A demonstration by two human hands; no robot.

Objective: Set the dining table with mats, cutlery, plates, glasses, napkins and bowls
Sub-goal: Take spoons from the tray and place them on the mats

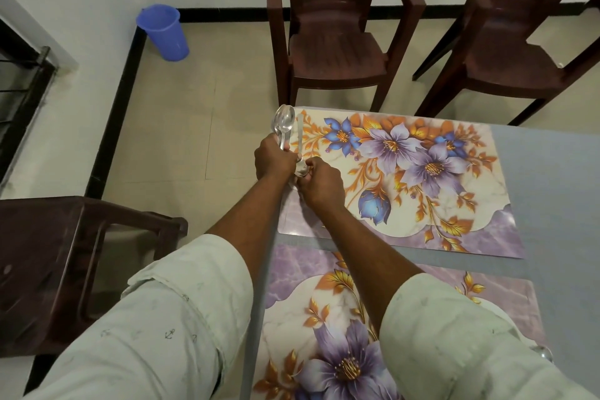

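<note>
Two floral place mats lie on the grey table (552, 178): a far mat (406, 178) and a near mat (341, 334) partly under my right sleeve. My left hand (274, 159) grips a bunch of steel spoons (283, 122), bowls pointing up, at the table's left edge. A single steel spoon (300, 143) lies along the far mat's left edge with its bowl toward me. My right hand (321, 183) pinches that spoon at its bowl end, fingers curled around it. Something shiny (543, 352) shows at my right elbow; I cannot tell what it is.
Two dark brown plastic chairs (334, 42) (513, 52) stand beyond the table's far side. A third brown chair (65, 263) is at my left. A blue plastic bin (164, 32) stands in the floor corner by the white wall.
</note>
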